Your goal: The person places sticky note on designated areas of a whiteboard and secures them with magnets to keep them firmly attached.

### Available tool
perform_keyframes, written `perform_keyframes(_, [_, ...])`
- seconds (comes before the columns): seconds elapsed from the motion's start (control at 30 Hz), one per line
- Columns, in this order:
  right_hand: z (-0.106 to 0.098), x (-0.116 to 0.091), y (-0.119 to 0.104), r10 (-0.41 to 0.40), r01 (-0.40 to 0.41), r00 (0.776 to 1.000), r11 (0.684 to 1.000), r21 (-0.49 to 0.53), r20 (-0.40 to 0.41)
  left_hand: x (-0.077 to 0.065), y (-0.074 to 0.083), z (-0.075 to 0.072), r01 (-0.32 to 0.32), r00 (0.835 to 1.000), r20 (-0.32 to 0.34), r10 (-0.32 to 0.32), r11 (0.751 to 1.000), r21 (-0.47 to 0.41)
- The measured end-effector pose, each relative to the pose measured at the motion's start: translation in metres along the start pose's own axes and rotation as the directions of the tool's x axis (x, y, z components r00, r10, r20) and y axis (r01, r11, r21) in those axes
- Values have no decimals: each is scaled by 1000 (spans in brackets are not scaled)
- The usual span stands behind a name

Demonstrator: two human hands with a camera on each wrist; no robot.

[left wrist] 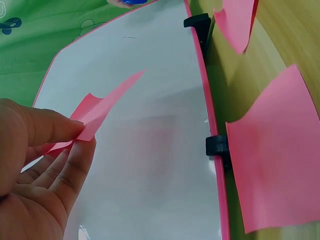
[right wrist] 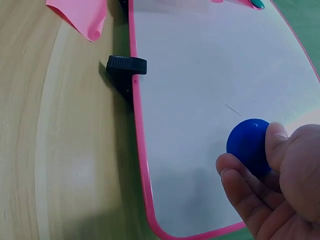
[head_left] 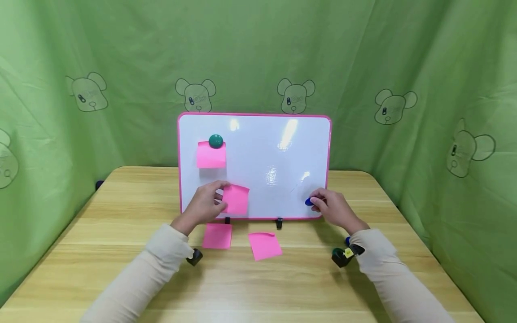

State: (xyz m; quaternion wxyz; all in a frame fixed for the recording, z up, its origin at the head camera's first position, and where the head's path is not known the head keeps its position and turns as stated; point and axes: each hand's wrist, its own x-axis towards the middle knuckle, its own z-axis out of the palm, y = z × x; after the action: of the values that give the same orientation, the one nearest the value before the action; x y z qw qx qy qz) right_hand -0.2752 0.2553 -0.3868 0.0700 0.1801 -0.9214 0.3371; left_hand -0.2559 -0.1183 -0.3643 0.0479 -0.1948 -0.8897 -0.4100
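Note:
A pink-framed whiteboard (head_left: 266,152) stands upright on the table. My left hand (head_left: 206,202) pinches a pink sticky note (head_left: 236,200) between thumb and fingers in front of its lower left; in the left wrist view the note (left wrist: 102,110) is seen nearly edge-on, apart from the board. A round blue magnet (right wrist: 250,145) is pinched by my right hand (head_left: 333,207) near the board's lower right corner. Higher on the left, a green magnet (head_left: 216,141) holds another pink note (head_left: 211,157) at its top edge.
Two more pink notes, one left (head_left: 217,236) and one right (head_left: 265,245), lie on the wooden table (head_left: 242,287) before the board. Black feet (head_left: 279,223) prop the board's lower edge. Beside my right wrist lie a green magnet (head_left: 337,252) and a blue magnet (head_left: 348,241).

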Motion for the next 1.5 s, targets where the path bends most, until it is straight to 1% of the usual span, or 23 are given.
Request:
perform_keyframes(0.07, [1, 1, 0, -4, 4, 1000, 1000, 6, -9, 2, 1, 2, -15, 1000, -8, 15, 1000, 2])
perform_keyframes(0.13, [2, 2, 0, -12, 12, 1000, 1000, 10, -19, 3, 2, 3, -16, 1000, -9, 16, 1000, 3])
perform_keyframes(0.23, [3, 5, -2, -19, 19, 999, 1000, 10, -30, 6, 5, 6, -2, 1000, -3, 2, 1000, 0])
perform_keyframes(0.5, [6, 11, -9, -9, 5, 998, 999, -50, -61, 12, 11, 13, 29, 1000, 5, -29, 1000, -8])
perform_keyframes(0.67, [7, 14, -13, 6, -9, 998, 999, -42, -63, 16, 14, 17, 29, 1000, 6, -29, 1000, 2])
perform_keyframes(0.97, [7, 21, -21, -22, 19, 996, 999, -29, -85, 23, 22, 19, 14, 1000, 4, -14, 1000, 1])
perform_keyframes(1.23, [5, 27, -29, 1, -2, 997, 1000, -21, -74, 30, 27, 20, -30, 1000, -6, 30, 999, 18])
perform_keyframes(1.5, [5, 32, -35, 9, -10, 997, 1000, -8, -75, 35, 31, 23, -29, 1000, -8, 29, 999, 18])
